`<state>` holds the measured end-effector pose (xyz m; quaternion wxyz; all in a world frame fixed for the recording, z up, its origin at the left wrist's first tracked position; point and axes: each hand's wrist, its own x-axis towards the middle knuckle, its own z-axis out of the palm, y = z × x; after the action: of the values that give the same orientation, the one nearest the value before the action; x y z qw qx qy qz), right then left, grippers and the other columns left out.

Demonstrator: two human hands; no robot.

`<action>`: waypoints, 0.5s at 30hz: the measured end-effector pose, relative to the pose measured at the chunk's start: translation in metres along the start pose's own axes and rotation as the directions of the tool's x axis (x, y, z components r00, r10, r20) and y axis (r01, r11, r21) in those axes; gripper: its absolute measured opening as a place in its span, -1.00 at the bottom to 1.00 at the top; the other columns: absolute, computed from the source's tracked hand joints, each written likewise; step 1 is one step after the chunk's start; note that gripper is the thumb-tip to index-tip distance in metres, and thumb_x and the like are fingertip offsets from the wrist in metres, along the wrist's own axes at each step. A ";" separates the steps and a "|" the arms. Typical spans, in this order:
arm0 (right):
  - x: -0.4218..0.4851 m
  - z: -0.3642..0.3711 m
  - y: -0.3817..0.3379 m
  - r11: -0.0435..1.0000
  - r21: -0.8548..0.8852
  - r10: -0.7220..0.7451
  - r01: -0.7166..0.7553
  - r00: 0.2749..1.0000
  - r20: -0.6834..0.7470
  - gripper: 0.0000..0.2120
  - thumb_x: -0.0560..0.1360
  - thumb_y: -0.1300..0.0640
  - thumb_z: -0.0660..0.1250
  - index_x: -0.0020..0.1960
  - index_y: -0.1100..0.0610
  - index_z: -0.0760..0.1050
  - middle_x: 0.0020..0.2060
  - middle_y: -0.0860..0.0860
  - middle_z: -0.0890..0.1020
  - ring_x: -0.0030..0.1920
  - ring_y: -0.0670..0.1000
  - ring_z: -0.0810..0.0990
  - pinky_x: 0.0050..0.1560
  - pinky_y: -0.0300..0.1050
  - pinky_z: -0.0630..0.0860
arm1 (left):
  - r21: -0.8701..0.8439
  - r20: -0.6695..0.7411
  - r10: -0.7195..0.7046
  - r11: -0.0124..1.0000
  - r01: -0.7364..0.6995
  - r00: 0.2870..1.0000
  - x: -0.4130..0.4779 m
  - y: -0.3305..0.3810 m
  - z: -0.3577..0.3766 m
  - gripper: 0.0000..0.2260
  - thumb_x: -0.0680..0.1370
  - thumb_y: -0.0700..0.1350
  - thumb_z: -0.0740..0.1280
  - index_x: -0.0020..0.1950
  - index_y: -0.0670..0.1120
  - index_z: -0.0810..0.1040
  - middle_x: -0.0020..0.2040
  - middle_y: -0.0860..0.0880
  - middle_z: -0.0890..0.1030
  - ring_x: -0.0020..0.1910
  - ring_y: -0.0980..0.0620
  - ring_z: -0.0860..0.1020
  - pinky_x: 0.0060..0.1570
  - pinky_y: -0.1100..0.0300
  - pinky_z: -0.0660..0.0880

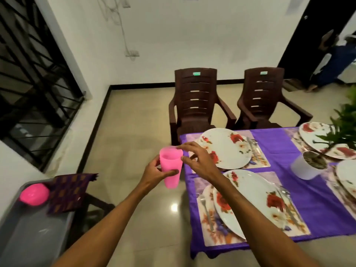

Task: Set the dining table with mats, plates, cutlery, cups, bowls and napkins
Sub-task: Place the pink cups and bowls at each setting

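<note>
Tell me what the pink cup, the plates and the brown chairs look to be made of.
Pink cup: probably plastic, matt, slightly translucent at the rim. Plates: glossy white with printed flowers, ceramic or melamine, cannot tell. Brown chairs: likely moulded plastic, one-piece slatted backs, faint sheen.

Plates [225, 148] lie on mats [258, 158]; chairs [194, 103] stand behind the table [317, 207].

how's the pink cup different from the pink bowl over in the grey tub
The pink cup is tall and tapered; the pink bowl is low and rounded. The cup is paler, the bowl deeper pink. The left hand holds the cup upright in the air, the right hand pinching its rim; the bowl rests in the grey tub. Both are plain pink.
</note>
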<state>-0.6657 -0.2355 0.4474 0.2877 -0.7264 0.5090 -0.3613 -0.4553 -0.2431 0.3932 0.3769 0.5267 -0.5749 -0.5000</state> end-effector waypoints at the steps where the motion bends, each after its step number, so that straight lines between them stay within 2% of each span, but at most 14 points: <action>1: -0.004 -0.018 0.010 0.999 -0.035 0.014 -0.014 1.000 0.021 -0.74 0.55 0.06 0.40 0.23 -0.02 0.62 0.23 -0.06 0.56 0.22 -0.12 0.52 0.13 -0.15 0.54 | 0.003 0.022 -0.007 1.000 0.007 1.000 0.005 0.005 0.021 -0.24 0.16 0.05 0.66 0.32 -0.02 0.53 0.16 0.00 0.66 0.07 0.05 0.65 -0.05 0.18 0.61; 3: -0.011 -0.044 0.026 0.994 -0.098 0.048 -0.046 0.999 0.023 -0.81 0.55 0.01 0.39 0.11 0.02 0.68 0.20 -0.03 0.60 0.20 -0.09 0.54 0.13 -0.07 0.56 | 0.026 0.076 -0.012 1.000 0.010 0.997 0.015 0.013 0.057 -0.30 0.23 -0.04 0.68 0.32 -0.03 0.52 0.15 0.00 0.67 0.02 0.14 0.65 -0.09 0.26 0.59; 5: -0.015 -0.066 0.038 0.987 -0.138 0.084 -0.083 0.997 -0.002 -0.83 0.55 0.05 0.41 0.06 0.10 0.70 0.20 0.03 0.63 0.17 -0.02 0.58 0.16 0.01 0.56 | 0.025 0.135 -0.015 1.000 0.012 0.991 0.028 0.020 0.085 -0.35 0.28 -0.15 0.66 0.31 -0.02 0.51 0.13 0.02 0.66 0.00 0.16 0.65 -0.12 0.28 0.59; 9: -0.014 -0.102 0.059 0.972 -0.196 0.127 -0.130 0.992 -0.029 -0.83 0.53 0.09 0.44 0.01 0.18 0.69 0.16 0.07 0.64 0.10 0.03 0.60 0.10 -0.04 0.56 | 0.006 0.208 -0.007 1.000 0.006 0.978 0.060 0.025 0.122 -0.14 0.12 0.16 0.68 0.37 -0.01 0.50 0.18 -0.01 0.65 0.10 0.00 0.63 0.01 0.01 0.65; 13: -0.014 -0.124 0.075 0.955 -0.249 0.143 -0.163 0.985 -0.099 -0.86 0.52 0.11 0.44 0.00 0.17 0.69 -0.04 0.03 0.67 -0.06 0.00 0.61 -0.01 0.04 0.57 | -0.015 0.279 0.001 1.000 0.003 0.960 0.081 0.035 0.151 -0.15 0.11 0.18 0.64 0.35 0.01 0.50 0.15 0.05 0.64 0.09 0.05 0.62 0.00 0.03 0.65; 15: -0.016 -0.134 0.081 0.947 -0.266 0.142 -0.180 0.978 -0.155 -0.88 0.53 0.13 0.43 -0.02 0.18 0.68 -0.10 0.05 0.68 -0.10 0.01 0.59 -0.07 -0.01 0.54 | -0.019 0.302 0.003 1.000 0.002 0.953 0.088 0.040 0.164 -0.19 0.12 0.19 0.64 0.32 0.05 0.49 0.14 0.06 0.63 0.10 0.03 0.61 -0.02 -0.01 0.66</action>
<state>-0.8217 -0.2527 0.4569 0.1763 -0.6895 0.6307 -0.3093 -0.6359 -0.3023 0.3885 0.2898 0.4405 -0.6211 -0.5798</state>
